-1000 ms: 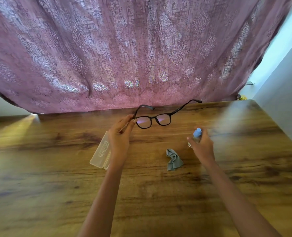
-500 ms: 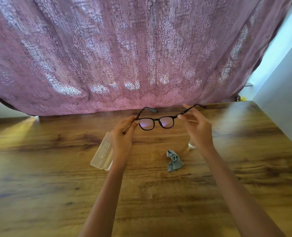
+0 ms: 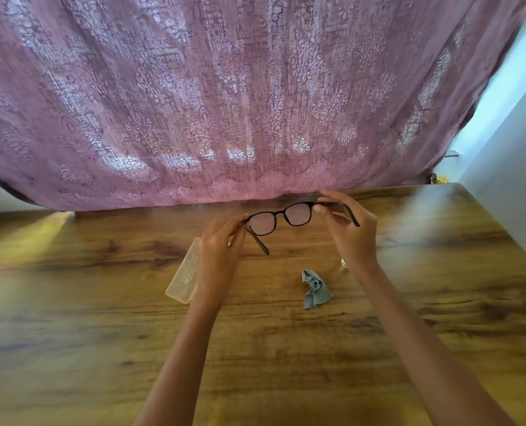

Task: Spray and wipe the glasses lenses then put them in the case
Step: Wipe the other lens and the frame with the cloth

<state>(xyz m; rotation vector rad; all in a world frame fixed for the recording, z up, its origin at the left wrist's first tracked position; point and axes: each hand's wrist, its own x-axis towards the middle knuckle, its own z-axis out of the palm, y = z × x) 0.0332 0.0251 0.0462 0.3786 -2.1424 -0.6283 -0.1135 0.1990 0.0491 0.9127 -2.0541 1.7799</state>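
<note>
Black-framed glasses (image 3: 281, 217) are held up above the wooden table (image 3: 101, 318), temples open and pointing toward me. My left hand (image 3: 220, 244) pinches the left hinge and my right hand (image 3: 349, 229) pinches the right hinge. A translucent glasses case (image 3: 183, 276) lies shut on the table, partly behind my left wrist. A crumpled grey cleaning cloth (image 3: 314, 289) lies on the table between my forearms. Only the clear base of the spray bottle (image 3: 344, 263) shows, behind my right wrist.
A mauve patterned curtain (image 3: 224, 103) hangs along the table's far edge. A pale wall (image 3: 513, 167) runs close to the table's right side.
My right hand left the spray bottle on the table and took hold of the glasses' right side. The glasses have been turned around, so the temples now point toward me.
</note>
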